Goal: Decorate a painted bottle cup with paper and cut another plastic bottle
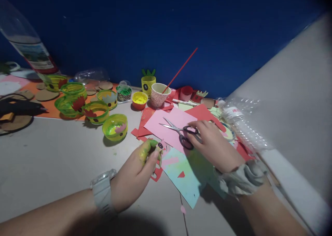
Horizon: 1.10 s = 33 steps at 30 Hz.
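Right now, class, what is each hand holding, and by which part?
Left hand: a small piece with a black mark, pinched near its edge. Right hand: on the scissors, at one handle; whether gripping or merely touching cannot be told.

Left of and beyond the left hand, green-and-yellow bowls stand on the tabletop, some of them over an orange sheet with cardboard discs. Farther left lie a black tool and, beyond it, a big clear bottle with a picture label. Straight beyond the hands are a red pot of yellow paint, a patterned cup holding a red stick, and a blue wall. Right of the right hand lies clear bubble wrap
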Each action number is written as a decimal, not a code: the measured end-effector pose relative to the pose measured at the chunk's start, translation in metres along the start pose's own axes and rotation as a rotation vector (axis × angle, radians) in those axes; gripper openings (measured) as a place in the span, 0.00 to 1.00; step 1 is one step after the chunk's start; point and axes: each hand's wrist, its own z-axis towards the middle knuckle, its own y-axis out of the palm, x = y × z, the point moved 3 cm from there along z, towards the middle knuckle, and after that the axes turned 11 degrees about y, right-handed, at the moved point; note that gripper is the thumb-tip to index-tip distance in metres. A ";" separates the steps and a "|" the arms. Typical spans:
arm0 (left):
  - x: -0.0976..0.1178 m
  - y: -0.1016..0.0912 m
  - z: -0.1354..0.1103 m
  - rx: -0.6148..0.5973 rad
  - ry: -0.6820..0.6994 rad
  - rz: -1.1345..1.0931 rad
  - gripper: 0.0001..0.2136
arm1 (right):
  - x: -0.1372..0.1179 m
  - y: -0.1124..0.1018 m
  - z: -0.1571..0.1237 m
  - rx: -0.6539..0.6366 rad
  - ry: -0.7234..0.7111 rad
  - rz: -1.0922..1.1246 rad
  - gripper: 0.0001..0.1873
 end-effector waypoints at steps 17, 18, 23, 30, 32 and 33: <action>0.000 -0.004 0.002 0.047 0.019 0.001 0.10 | 0.014 0.007 -0.013 0.011 0.209 0.426 0.07; 0.000 -0.004 0.002 0.038 0.012 0.007 0.10 | 0.010 0.007 -0.014 0.029 0.209 0.609 0.08; 0.000 -0.004 0.002 0.031 0.005 0.021 0.09 | -0.006 0.022 -0.018 -0.003 0.268 1.095 0.12; -0.004 -0.003 0.004 0.044 -0.011 -0.023 0.08 | -0.006 0.043 -0.014 -0.345 0.413 1.527 0.12; -0.005 -0.003 0.003 0.049 -0.019 -0.028 0.09 | -0.004 0.038 -0.012 -0.375 0.462 1.642 0.13; -0.006 -0.003 0.003 0.053 -0.023 -0.028 0.09 | -0.003 0.036 -0.012 -0.392 0.483 1.682 0.13</action>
